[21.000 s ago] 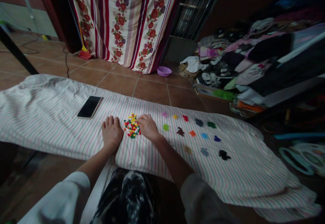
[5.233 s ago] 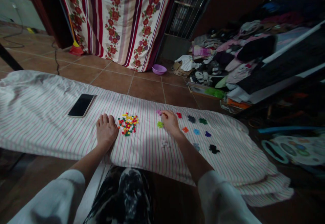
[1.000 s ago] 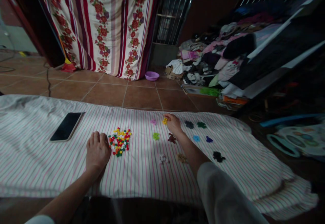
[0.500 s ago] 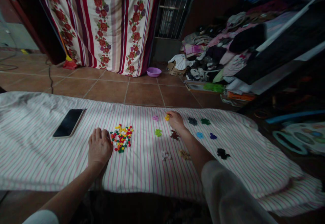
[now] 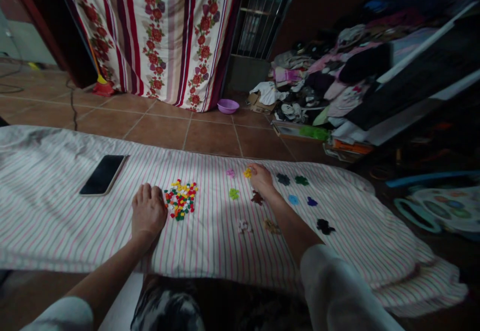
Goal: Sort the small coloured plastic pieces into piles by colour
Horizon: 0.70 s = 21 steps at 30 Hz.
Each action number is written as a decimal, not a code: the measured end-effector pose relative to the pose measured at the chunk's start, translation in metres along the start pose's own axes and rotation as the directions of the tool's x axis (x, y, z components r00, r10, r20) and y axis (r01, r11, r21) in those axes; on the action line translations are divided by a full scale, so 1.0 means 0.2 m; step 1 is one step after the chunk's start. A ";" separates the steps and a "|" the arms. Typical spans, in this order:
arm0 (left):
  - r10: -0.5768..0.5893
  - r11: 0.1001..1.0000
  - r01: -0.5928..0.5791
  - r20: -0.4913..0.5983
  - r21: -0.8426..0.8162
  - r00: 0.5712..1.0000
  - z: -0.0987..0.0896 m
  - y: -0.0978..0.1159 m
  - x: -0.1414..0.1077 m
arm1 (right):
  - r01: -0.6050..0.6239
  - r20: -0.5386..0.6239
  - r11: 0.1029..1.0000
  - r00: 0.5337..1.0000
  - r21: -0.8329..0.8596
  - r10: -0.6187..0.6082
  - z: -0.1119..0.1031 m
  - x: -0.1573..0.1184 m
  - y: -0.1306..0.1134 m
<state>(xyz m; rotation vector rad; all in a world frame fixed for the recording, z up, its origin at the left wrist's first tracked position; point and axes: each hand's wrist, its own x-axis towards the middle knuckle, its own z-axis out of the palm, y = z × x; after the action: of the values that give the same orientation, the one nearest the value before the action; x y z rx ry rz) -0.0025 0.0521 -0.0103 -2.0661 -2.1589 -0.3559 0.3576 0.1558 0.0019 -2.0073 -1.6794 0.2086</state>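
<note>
My left hand point(image 5: 149, 212) lies palm down on the striped cloth point(image 5: 210, 251), fingers stretched forward and nothing seen in it. Its thumb side is right beside a mixed pile of small red, yellow, green, white and orange pieces point(image 5: 181, 200). My right hand point(image 5: 261, 178) is closed, its fingertips at a small cluster of yellow pieces point(image 5: 247, 172); the exact grip is partly hidden. Close by are pink pieces point(image 5: 230, 173), lime green pieces point(image 5: 234, 194) and brown pieces point(image 5: 257, 197). Nearer me lie whitish pieces point(image 5: 244, 226) and tan pieces point(image 5: 271, 226), the latter beside my right forearm.
Right of my forearm are grey point(image 5: 283, 179), dark green point(image 5: 301, 180), light blue point(image 5: 293, 199), dark blue point(image 5: 312, 201) and black point(image 5: 325, 226) clusters. A phone point(image 5: 103, 175) rests at left. Beyond the cloth are a purple basin point(image 5: 228, 106) and heaped clothes point(image 5: 300, 78).
The view has shifted slightly, and more of my lap shows at the bottom. My right hand stays at the yellow pieces, and my left hand keeps its place beside the mixed pile.
</note>
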 end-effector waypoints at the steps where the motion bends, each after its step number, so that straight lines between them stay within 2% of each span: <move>1: -0.004 1.000 0.004 0.001 0.001 1.000 0.00 0.00 0.00 | 0.041 -0.030 0.999 0.999 0.000 -0.041 -0.01 -0.01 -0.01; 5: -0.028 1.000 0.028 -0.006 -0.007 1.000 0.00 0.01 0.00 | 0.187 -0.115 0.981 0.977 0.055 -0.180 -0.04 -0.06 -0.09; 7: -0.036 0.999 0.036 -0.013 -0.007 0.999 0.00 0.01 0.01 | 0.266 -0.086 0.957 0.962 0.115 -0.257 -0.03 -0.11 -0.16; 10: -0.040 0.999 0.040 -0.030 0.006 0.999 0.00 0.01 0.01 | 0.357 0.016 0.910 0.930 0.209 -0.368 0.03 -0.21 -0.28; 15: -0.039 0.999 0.039 -0.056 -0.001 0.998 0.01 0.01 0.01 | 0.380 0.162 0.879 0.885 0.288 -0.436 0.19 -0.36 -0.47; 21: -0.041 0.999 0.041 -0.056 0.007 0.998 0.01 0.01 0.01 | 0.337 0.255 0.921 0.890 0.195 -0.379 0.29 -0.43 -0.61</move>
<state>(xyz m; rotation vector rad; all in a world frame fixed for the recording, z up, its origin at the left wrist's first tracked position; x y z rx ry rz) 0.0004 0.0546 -0.0115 -1.9857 -2.1696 -0.4034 0.2064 0.1030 -0.0072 -1.5793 -2.1166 0.4963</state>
